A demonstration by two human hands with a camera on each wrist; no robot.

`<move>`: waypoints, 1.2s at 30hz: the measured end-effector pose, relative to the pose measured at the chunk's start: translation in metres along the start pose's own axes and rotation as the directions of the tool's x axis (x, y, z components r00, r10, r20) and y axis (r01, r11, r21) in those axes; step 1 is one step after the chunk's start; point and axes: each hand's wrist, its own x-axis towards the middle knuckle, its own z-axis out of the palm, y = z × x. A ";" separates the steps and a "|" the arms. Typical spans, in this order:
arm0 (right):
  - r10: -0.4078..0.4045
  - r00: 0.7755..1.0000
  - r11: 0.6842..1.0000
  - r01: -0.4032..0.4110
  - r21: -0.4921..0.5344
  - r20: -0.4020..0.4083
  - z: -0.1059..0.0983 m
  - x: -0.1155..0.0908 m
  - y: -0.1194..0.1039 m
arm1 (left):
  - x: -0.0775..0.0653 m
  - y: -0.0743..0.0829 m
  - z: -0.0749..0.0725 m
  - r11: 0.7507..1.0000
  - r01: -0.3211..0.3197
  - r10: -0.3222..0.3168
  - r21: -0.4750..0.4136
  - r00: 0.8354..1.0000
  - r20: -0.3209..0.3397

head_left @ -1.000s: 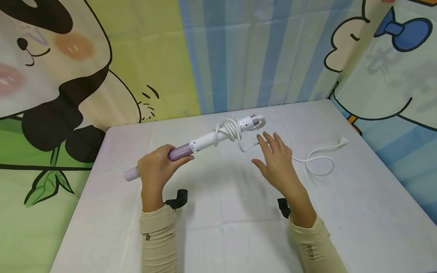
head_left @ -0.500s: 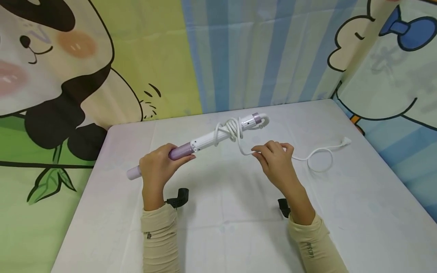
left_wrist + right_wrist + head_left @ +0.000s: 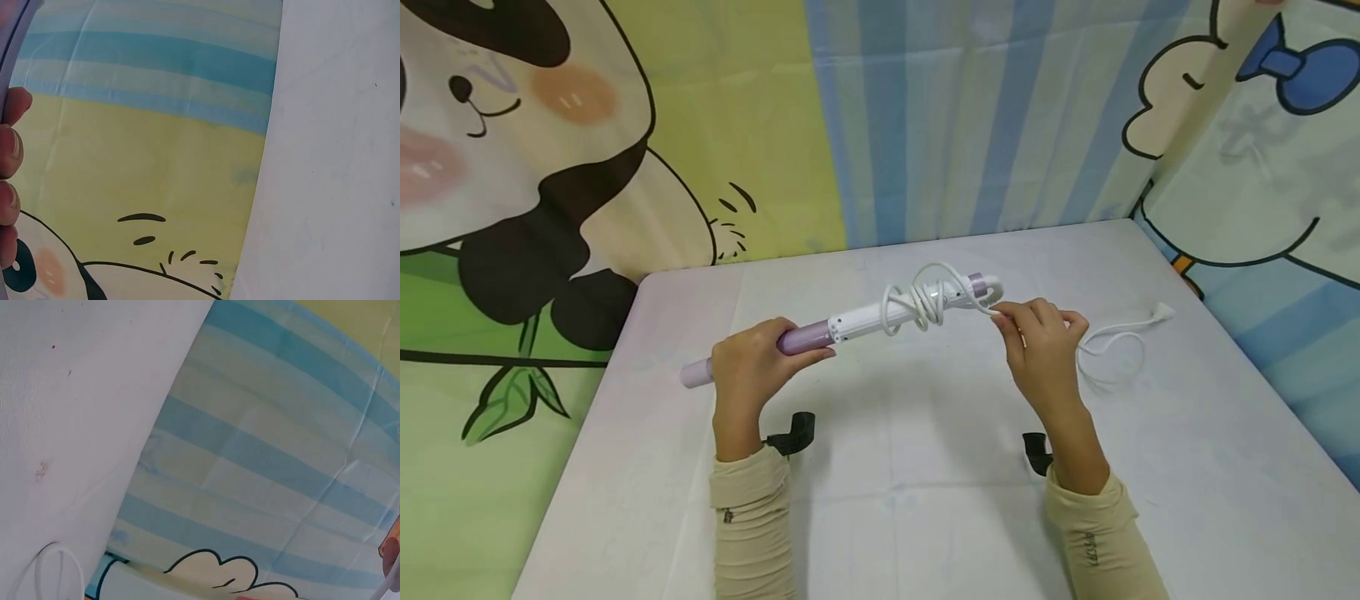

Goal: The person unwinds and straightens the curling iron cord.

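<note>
Gripping hair-styling wand w/ L hand, pinching cord w/ R hand nr 3-o'clock end. Prob. (un)winding; next, likely circle cord round wand.

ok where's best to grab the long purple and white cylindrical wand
Likely round the smooth purple section of the long purple-and-white cylindrical wand, coming from the near left side, as the left hand does. That stretch looks plain, round and free of wraps, whereas looped white cord crowds the wand further right.
</note>
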 end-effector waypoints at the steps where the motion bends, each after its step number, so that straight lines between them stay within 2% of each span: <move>1: 0.031 0.999 1.000 -0.031 0.003 -0.006 -0.001 0.000 0.002 | 0.000 0.000 0.000 1.000 -0.005 0.005 -0.002 1.000 0.008; 5: 0.142 0.989 0.990 -0.142 0.020 -0.028 -0.006 0.001 0.008 | 0.000 0.000 -0.001 1.000 -0.007 0.008 -0.027 1.000 0.023; 12: 0.252 0.967 0.968 -0.251 0.029 -0.044 -0.007 0.001 0.015 | -0.001 -0.001 -0.003 0.999 -0.011 0.012 -0.041 1.000 0.022; 17: 0.330 0.944 0.944 -0.330 -0.014 -0.027 -0.007 0.000 0.019 | -0.003 -0.004 -0.004 0.998 -0.009 0.012 -0.062 0.999 0.041; 20: 0.346 0.938 0.936 -0.344 -0.078 0.010 -0.007 -0.002 0.021 | -0.003 -0.004 -0.005 0.996 -0.018 0.022 -0.082 0.999 0.041; 23: 0.309 0.949 0.943 -0.296 -0.153 0.069 -0.004 -0.005 0.023 | -0.003 -0.005 -0.006 0.994 -0.025 0.027 -0.104 1.000 0.013; 27: 0.172 0.970 0.975 -0.142 -0.173 0.174 0.001 -0.009 0.022 | -0.003 -0.004 -0.007 0.993 0.000 -0.005 -0.118 0.999 -0.042; 29: 0.106 0.965 0.987 -0.073 -0.143 0.241 0.002 -0.010 0.018 | -0.003 -0.004 -0.007 0.993 0.029 -0.034 -0.112 0.998 -0.050; 32: 0.028 0.944 0.997 -0.005 -0.072 0.329 0.003 -0.009 0.010 | -0.003 -0.004 -0.007 0.994 0.070 -0.073 -0.084 0.997 -0.037; 36: -0.092 0.927 0.996 0.082 0.042 0.363 0.003 -0.008 -0.001 | -0.002 -0.004 -0.006 0.996 0.079 -0.080 -0.041 0.997 -0.011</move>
